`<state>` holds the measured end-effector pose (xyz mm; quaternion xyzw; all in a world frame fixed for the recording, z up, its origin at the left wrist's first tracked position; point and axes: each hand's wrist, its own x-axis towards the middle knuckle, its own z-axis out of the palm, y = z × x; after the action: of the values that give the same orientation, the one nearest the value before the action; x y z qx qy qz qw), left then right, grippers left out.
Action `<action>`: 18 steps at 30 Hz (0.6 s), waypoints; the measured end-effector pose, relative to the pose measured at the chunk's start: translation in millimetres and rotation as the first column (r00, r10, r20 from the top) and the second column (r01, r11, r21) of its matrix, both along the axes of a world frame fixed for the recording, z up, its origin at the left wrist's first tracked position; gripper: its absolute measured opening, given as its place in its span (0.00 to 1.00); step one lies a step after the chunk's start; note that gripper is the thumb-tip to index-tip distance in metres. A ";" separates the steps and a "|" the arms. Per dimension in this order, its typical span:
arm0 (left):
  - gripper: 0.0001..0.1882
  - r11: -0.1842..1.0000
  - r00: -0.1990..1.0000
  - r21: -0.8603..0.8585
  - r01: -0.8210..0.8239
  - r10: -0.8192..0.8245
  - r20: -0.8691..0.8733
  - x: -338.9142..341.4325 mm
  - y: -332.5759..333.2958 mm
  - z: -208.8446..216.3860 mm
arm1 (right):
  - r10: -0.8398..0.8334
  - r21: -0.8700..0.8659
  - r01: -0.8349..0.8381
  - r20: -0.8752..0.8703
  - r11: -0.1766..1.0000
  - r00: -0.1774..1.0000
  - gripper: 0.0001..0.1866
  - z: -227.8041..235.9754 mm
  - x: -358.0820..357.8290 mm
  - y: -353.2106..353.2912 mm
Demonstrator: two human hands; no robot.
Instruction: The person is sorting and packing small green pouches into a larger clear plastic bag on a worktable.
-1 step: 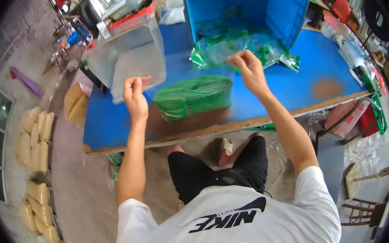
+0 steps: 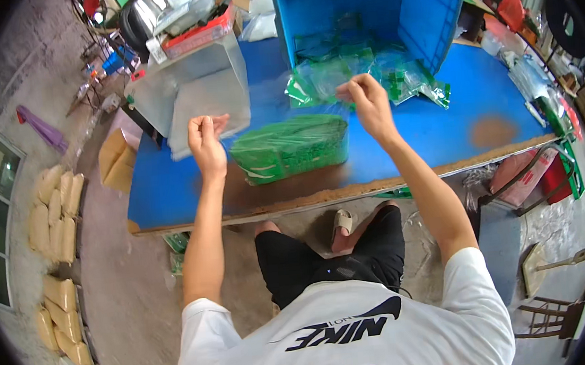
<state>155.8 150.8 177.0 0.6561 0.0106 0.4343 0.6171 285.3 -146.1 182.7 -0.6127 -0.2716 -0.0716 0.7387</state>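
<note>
A thick bundle of green packets (image 2: 297, 155) stands on the blue table in front of me, wrapped in a clear plastic bag (image 2: 281, 126). To its left, my left hand (image 2: 207, 145) is raised with thumb and fingers pinched together. My right hand (image 2: 371, 106), beyond the bundle's right end, makes a similar pinch. Both hands seem to hold the bag's thin upper edges, though the film is faint and blurred near the fingers. Neither hand touches the green packets themselves.
A blue crate (image 2: 368, 9) lies on its side at the back, with loose green and clear bags (image 2: 345, 73) spilling out. Back left stands a translucent bin (image 2: 189, 73). The table (image 2: 428, 139) has a worn brown front edge. Yellowish sacks (image 2: 51, 210) are stacked far left.
My right hand has shifted slightly left. The bundle looks a little more upright, and the whole view has moved slightly.
</note>
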 end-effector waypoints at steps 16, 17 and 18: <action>0.14 0.849 0.847 0.195 -0.491 0.518 -0.121 -88.7 -45.7 -100.7 | -0.104 -0.063 0.087 -0.350 0.994 0.931 0.25 -116.6 -96.5 -2.5; 0.14 0.846 0.841 0.198 -0.495 0.524 -0.137 -93.9 -42.2 -104.8 | -0.148 -0.141 0.104 -0.349 0.985 0.925 0.26 -124.4 -98.1 -4.4; 0.15 0.871 0.833 0.228 -0.435 0.486 -0.265 -98.4 -38.8 -107.0 | -0.203 -0.248 0.128 -0.304 0.960 0.931 0.27 -134.7 -95.2 -7.0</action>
<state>57.5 112.0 70.0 0.7413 0.2322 0.4599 0.4302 190.0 -153.1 48.0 -0.7162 -0.0990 -0.0004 0.6909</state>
